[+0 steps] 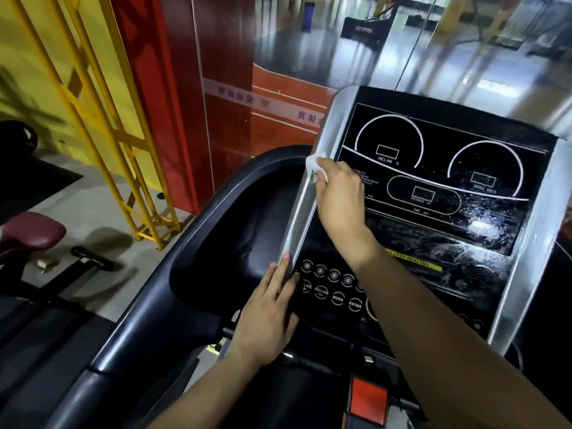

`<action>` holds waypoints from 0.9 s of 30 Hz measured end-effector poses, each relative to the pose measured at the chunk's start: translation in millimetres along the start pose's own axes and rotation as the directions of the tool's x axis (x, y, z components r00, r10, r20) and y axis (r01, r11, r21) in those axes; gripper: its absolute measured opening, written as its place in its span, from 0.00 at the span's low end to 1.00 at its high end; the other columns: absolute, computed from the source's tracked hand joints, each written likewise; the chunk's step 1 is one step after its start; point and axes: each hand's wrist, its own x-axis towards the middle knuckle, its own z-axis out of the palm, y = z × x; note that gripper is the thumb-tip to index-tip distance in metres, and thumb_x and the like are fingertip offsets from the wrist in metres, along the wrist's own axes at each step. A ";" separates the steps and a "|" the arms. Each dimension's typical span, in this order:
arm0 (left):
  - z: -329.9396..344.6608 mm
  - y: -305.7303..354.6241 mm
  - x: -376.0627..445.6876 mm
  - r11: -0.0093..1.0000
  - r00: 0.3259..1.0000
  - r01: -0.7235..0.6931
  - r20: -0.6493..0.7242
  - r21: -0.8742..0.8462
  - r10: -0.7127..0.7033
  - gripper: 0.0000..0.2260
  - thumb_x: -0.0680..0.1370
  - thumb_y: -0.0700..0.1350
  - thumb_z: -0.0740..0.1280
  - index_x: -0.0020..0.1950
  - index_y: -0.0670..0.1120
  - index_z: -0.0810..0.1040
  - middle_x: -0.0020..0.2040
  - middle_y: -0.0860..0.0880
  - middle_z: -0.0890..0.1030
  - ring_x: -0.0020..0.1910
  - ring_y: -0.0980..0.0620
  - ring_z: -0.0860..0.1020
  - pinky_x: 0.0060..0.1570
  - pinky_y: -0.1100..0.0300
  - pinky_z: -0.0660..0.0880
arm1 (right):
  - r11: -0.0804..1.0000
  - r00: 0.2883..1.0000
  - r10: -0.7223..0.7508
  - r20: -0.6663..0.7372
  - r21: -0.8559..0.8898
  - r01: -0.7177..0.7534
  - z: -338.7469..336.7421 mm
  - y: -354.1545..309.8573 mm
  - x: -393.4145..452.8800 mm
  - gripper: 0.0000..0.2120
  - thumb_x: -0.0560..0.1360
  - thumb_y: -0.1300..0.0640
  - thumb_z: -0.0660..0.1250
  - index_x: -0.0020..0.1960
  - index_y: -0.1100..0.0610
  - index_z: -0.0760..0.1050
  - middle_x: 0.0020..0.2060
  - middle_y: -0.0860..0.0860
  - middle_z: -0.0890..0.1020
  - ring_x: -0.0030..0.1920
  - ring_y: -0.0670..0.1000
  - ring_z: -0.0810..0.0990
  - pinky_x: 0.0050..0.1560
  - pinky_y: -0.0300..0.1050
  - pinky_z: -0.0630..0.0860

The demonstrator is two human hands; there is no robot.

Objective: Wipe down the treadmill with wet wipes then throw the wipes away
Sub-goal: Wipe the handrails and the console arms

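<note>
Right hand [339,196] pinching wipe [314,167] against trim [305,209], whose long axis runs down toward left hand [269,317], fingers [283,274] flat, together.

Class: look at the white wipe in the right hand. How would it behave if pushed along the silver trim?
The wipe looks crumpled in the right hand, so probably floppy and light. The console shows wet streaks, so it likely glides along the silver trim.

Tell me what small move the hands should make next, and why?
Probably slide the right hand with the wet wipe down the left silver trim toward the left hand. The black display panel already shows wet streaks; the wipe sits partway down the trim.
</note>
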 end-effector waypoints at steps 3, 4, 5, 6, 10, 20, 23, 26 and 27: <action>3.4 -3.8 -6.5 1.000 1.000 0.000 0.008 -0.014 0.000 0.30 0.79 0.47 0.64 0.81 0.47 0.60 0.82 0.55 0.35 0.82 0.50 0.43 0.78 0.55 0.58 | 1.000 0.999 -0.012 0.044 -0.007 0.012 9.9 -3.5 -36.6 0.11 0.80 0.60 0.63 0.61 0.56 0.76 0.48 0.58 0.78 0.44 0.63 0.80 0.44 0.55 0.76; 4.2 -5.7 -7.8 1.000 1.000 -0.013 0.000 -0.004 0.013 0.30 0.78 0.47 0.64 0.80 0.46 0.62 0.83 0.53 0.37 0.82 0.48 0.45 0.78 0.54 0.58 | 1.000 0.998 -0.020 0.057 -0.010 0.021 14.1 -3.4 -51.3 0.10 0.80 0.60 0.63 0.60 0.55 0.75 0.48 0.57 0.78 0.43 0.62 0.80 0.43 0.54 0.76; 4.8 -8.1 -9.1 1.000 1.000 -0.029 -0.009 0.009 0.029 0.29 0.78 0.47 0.64 0.79 0.45 0.63 0.83 0.50 0.40 0.82 0.47 0.48 0.78 0.53 0.59 | 0.999 0.997 -0.029 0.067 -0.017 0.030 19.2 -2.7 -65.4 0.09 0.79 0.60 0.64 0.59 0.54 0.75 0.47 0.56 0.78 0.42 0.61 0.79 0.41 0.54 0.76; 5.7 -11.0 -10.9 0.999 0.999 -0.037 -0.016 0.021 0.038 0.29 0.77 0.47 0.64 0.78 0.44 0.65 0.84 0.48 0.43 0.82 0.45 0.51 0.78 0.51 0.60 | 0.999 0.996 -0.032 0.085 -0.031 0.035 24.4 -2.5 -79.6 0.09 0.79 0.60 0.65 0.59 0.53 0.75 0.46 0.55 0.77 0.42 0.61 0.79 0.40 0.53 0.76; 9.5 -22.0 -24.4 0.998 0.999 0.044 -0.019 0.049 -0.043 0.30 0.74 0.47 0.63 0.77 0.44 0.66 0.82 0.40 0.55 0.80 0.40 0.57 0.77 0.47 0.62 | 0.997 0.974 0.016 0.225 -0.078 0.002 38.9 -4.1 -122.5 0.12 0.79 0.60 0.64 0.61 0.56 0.75 0.50 0.57 0.77 0.49 0.62 0.79 0.45 0.53 0.74; 14.2 -38.5 -41.8 0.992 0.997 0.073 -0.009 0.101 -0.072 0.35 0.73 0.51 0.65 0.80 0.51 0.63 0.75 0.43 0.71 0.77 0.39 0.65 0.76 0.46 0.62 | 0.931 0.936 -0.325 0.133 -0.128 0.342 8.2 -14.0 -91.4 0.11 0.77 0.61 0.62 0.55 0.61 0.80 0.45 0.59 0.80 0.46 0.61 0.77 0.47 0.53 0.78; 8.9 -44.3 -43.4 0.990 0.993 0.102 -0.062 0.098 -0.096 0.35 0.71 0.51 0.67 0.79 0.50 0.65 0.74 0.43 0.72 0.75 0.38 0.66 0.74 0.49 0.56 | 0.849 0.913 -0.407 0.040 -0.352 0.394 -20.0 -24.5 10.8 0.11 0.76 0.64 0.68 0.58 0.62 0.79 0.48 0.61 0.79 0.49 0.63 0.77 0.49 0.55 0.75; 3.3 -54.9 -44.6 0.982 0.987 0.145 -0.088 0.117 -0.136 0.35 0.73 0.52 0.69 0.79 0.49 0.64 0.75 0.43 0.71 0.77 0.38 0.64 0.75 0.48 0.55 | 0.712 0.871 -0.473 0.130 -0.527 0.465 -28.0 -32.3 89.0 0.10 0.77 0.62 0.66 0.57 0.62 0.79 0.52 0.61 0.79 0.53 0.63 0.76 0.53 0.58 0.74; 0.7 -58.0 -44.8 0.978 0.984 0.162 -0.089 0.128 -0.152 0.35 0.73 0.52 0.70 0.80 0.49 0.64 0.76 0.42 0.70 0.77 0.38 0.63 0.75 0.47 0.55 | 0.673 0.873 -0.446 0.196 -0.570 0.472 -24.2 -29.8 104.0 0.10 0.77 0.64 0.66 0.56 0.64 0.80 0.51 0.61 0.80 0.53 0.63 0.76 0.53 0.58 0.73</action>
